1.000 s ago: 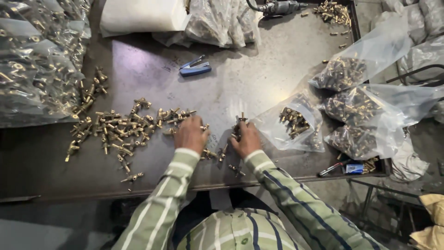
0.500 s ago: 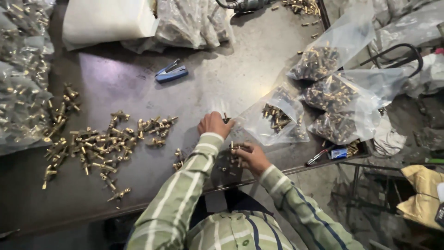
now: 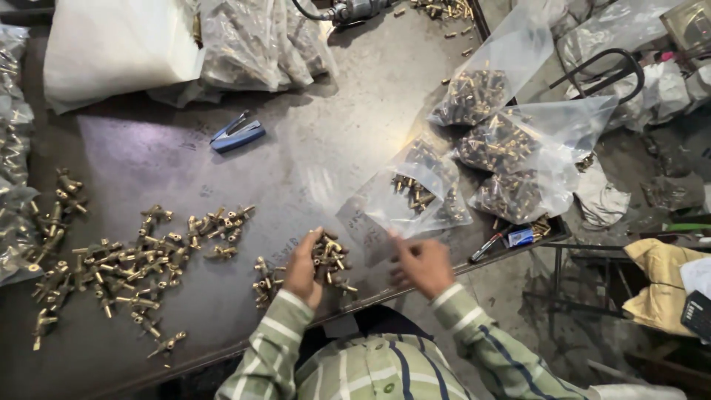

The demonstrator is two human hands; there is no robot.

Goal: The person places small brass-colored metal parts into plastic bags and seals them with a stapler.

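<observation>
Since half a second ago, both hands have come apart, and the right hand has slid toward the clear bag just in front of it. Its fingers look loose and empty, though blur makes that hard to tell. The left hand is cupped around a bunch of small brass parts at the near edge of the table. This looks like the bagging step. Next, the bag's mouth likely needs holding open for the bunch to go in.
</observation>
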